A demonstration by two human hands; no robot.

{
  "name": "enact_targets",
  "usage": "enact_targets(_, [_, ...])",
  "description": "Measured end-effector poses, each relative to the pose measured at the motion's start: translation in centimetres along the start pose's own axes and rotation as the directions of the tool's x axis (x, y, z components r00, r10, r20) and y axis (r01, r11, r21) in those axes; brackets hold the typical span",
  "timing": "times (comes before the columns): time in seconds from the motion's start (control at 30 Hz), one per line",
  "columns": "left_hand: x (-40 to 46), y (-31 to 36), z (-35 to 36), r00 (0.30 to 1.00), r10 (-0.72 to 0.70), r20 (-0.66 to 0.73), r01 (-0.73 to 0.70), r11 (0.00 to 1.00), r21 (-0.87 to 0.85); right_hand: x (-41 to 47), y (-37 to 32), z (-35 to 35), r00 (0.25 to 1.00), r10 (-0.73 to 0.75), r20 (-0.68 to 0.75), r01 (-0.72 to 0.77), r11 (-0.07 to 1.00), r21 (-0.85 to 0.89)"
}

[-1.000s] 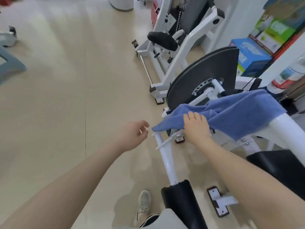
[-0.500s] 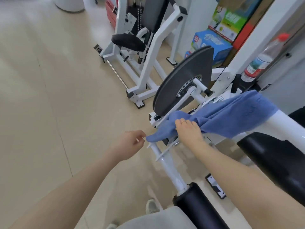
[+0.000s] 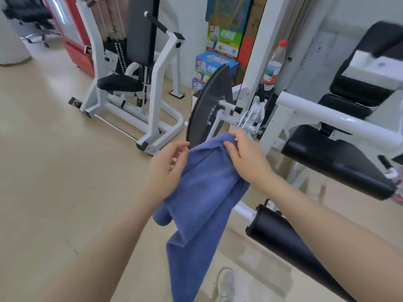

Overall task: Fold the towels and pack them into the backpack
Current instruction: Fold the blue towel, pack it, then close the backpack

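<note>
Towel (image 3: 202, 192) hangs mid-air, near the plate (image 3: 207, 107). Right hand (image 3: 246, 158) pinches its top edge; left hand (image 3: 168, 164) fingers loose, touching the left edge. Soft, light, floppy: best taken by two corners.

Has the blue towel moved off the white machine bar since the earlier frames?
Yes. The blue towel no longer drapes over the white bar; it hangs below the right hand, lifted clear toward the person, in front of the black weight plate.
</note>
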State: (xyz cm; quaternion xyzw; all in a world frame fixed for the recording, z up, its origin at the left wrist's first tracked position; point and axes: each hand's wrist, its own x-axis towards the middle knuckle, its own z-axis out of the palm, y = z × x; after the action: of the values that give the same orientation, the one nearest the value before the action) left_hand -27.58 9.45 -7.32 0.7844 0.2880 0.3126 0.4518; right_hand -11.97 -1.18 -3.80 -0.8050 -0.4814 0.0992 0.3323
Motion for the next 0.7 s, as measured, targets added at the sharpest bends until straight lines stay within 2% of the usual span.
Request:
enact_targets(0.1, [0.1,2.0,1.3,0.983,0.133,0.124,-0.135,0.991,0.016,-3.5,0.3,-2.2,0.996,-0.073,-0.043,0.074,0.997,0.018])
enact_targets(0.17, [0.1,3.5,2.9,0.942,0.133,0.308,-0.116,0.991,-0.071,-5.6,0.7,-3.0,0.993,-0.112,-0.04,0.112,0.994,0.008])
enact_targets(0.27, [-0.3,5.5,5.6,0.797,0.047,0.602,0.098,0.974,-0.206,-8.5,2.0,-3.8,0.993,-0.107,-0.059,0.107,0.994,0.007])
enact_targets(0.33, [-0.6,6.3,7.3,0.685,0.003,0.728,0.213,0.956,-0.204,-10.7,3.4,-4.6,0.99,-0.098,-0.104,0.097,0.995,-0.017])
enact_targets(0.37, [-0.8,6.8,8.1,0.627,-0.01,0.779,0.226,0.959,-0.169,-11.9,4.3,-5.2,0.987,-0.108,-0.122,0.101,0.993,-0.062])
enact_targets(0.43, [-1.3,7.9,10.1,0.521,-0.016,0.853,0.159,0.984,-0.079,-14.6,6.2,-6.5,0.982,-0.107,-0.157,0.078,0.981,-0.18])
enact_targets(0.5, [-2.4,9.4,12.7,0.428,0.008,0.904,0.101,0.993,-0.057,-17.4,8.0,-8.2,0.963,-0.189,-0.192,0.096,0.907,-0.409])
enact_targets(0.57, [-4.0,11.2,15.8,0.368,0.053,0.928,0.1,0.99,-0.097,-20.3,10.0,-9.9,0.914,-0.342,-0.219,0.124,0.748,-0.652])
enact_targets(0.63, [-6.0,13.2,19.2,0.353,0.121,0.928,0.131,0.975,-0.177,-23.6,12.4,-11.6,0.834,-0.488,-0.256,0.109,0.602,-0.791])
enact_targets(0.7, [-8.7,15.6,23.2,0.342,0.183,0.922,0.172,0.952,-0.253,-27.6,15.1,-13.9,0.77,-0.552,-0.318,0.028,0.527,-0.849])
